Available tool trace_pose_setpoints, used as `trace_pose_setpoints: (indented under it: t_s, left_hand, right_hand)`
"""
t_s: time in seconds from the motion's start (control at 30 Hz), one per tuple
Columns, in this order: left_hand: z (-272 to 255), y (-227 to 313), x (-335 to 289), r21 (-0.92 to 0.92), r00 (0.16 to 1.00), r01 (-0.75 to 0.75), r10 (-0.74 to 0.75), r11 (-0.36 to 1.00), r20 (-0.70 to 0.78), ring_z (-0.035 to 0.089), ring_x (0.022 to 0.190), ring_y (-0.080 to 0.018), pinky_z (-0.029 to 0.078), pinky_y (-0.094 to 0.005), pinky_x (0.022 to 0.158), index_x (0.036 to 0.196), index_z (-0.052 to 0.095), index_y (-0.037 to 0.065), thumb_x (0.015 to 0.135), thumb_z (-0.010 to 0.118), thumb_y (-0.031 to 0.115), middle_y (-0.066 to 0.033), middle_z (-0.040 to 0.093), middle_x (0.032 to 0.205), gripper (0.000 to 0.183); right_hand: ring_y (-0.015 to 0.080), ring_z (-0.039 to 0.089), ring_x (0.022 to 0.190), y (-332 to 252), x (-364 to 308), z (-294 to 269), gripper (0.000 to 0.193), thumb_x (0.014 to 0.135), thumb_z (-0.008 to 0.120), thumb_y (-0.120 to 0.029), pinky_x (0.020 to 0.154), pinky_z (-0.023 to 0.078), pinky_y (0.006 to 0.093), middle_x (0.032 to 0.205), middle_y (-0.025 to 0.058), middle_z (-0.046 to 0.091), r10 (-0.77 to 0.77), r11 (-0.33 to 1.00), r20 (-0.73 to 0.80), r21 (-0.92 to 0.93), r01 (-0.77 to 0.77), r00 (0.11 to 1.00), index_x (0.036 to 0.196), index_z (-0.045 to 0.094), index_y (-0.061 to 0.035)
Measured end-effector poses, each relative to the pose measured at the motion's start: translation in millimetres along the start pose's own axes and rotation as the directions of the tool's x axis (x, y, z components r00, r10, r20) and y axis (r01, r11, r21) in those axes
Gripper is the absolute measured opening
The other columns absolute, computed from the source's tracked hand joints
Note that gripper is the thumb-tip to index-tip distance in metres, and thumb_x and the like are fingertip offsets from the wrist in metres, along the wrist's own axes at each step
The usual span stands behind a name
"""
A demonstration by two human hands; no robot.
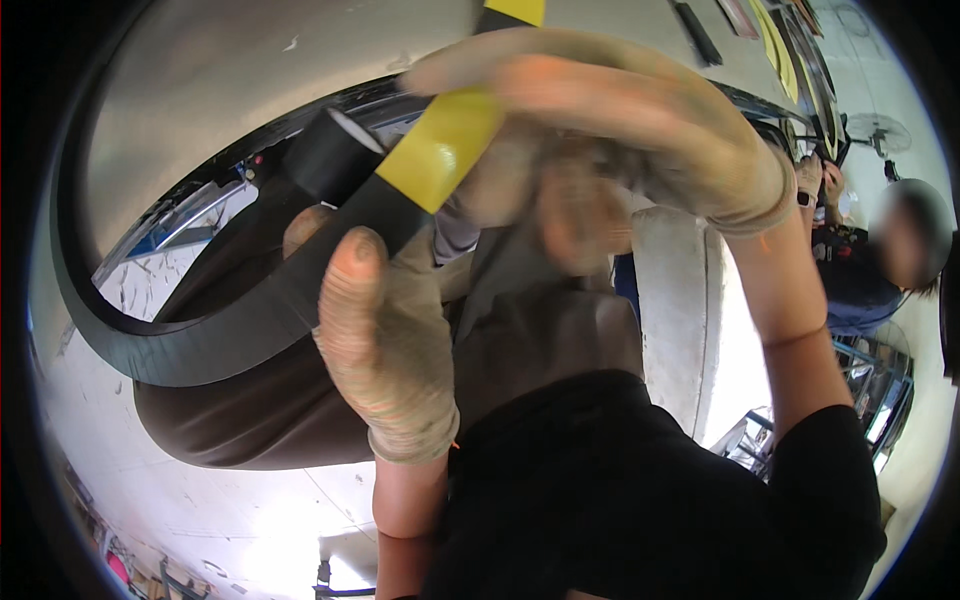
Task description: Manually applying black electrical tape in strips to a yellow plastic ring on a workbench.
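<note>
My left hand (388, 345), in a worn knit glove, grips a flat bar whose lower part is black (350, 235) and whose upper part is yellow (445, 150); the thumb lies on its front and a fingertip shows behind it. My right hand (620, 120), gloved too, curls over the yellow part higher up. A black cylinder (330, 150) sits just left of the bar. A wide black curved band (150, 345) sweeps below and to the left of both hands. The view is blurred, so I cannot tell how the right fingers sit on the bar.
A brown rounded mass (260, 420) lies under the band. A pale grey panel (680, 300) stands to the right of my hands. Another person (860, 280) works at the far right beside a blue metal frame (880, 390). A fan (880, 130) stands behind.
</note>
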State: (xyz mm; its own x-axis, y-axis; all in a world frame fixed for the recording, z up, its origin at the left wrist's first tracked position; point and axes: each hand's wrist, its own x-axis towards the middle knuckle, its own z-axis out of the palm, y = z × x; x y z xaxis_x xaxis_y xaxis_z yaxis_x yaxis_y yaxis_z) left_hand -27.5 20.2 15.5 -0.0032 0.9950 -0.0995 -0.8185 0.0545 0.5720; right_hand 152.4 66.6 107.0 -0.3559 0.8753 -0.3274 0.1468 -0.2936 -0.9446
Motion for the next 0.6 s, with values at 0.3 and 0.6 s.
trace_pose_setpoints:
  t_s: [0.3,0.6]
  left_hand:
    - [-31.7,18.1,-1.2,-0.067,0.996,-0.071,0.067,0.995,-0.057,0.054,0.123,-0.0243,0.04,-0.0447,0.11,0.122,0.055,-0.005,0.095,0.055,0.02,-0.0159,0.057,0.132,0.036]
    - [-37.1,26.4,-2.9,0.179,0.996,-0.083,0.085,0.98,-0.007,0.046,0.133,-0.0322,0.022,-0.0521,0.121,0.112,0.06,0.003,0.087,0.071,0.023,-0.0205,0.047,0.143,0.034]
  right_hand:
    - [0.02,0.07,0.075,3.7,22.5,20.5,0.049,0.091,0.067,-0.042,0.063,0.055,0.0305,0.083,0.0088,0.069,-0.133,0.929,0.366,-0.278,0.244,0.921,0.122,0.062,-0.0035]
    - [0.0183,0.068,0.099,108.6,77.0,39.4,0.048,0.086,0.077,-0.03,0.083,0.055,0.0317,0.103,0.0121,0.071,-0.185,0.964,0.191,-0.157,0.216,0.964,0.119,0.063,0.0023]
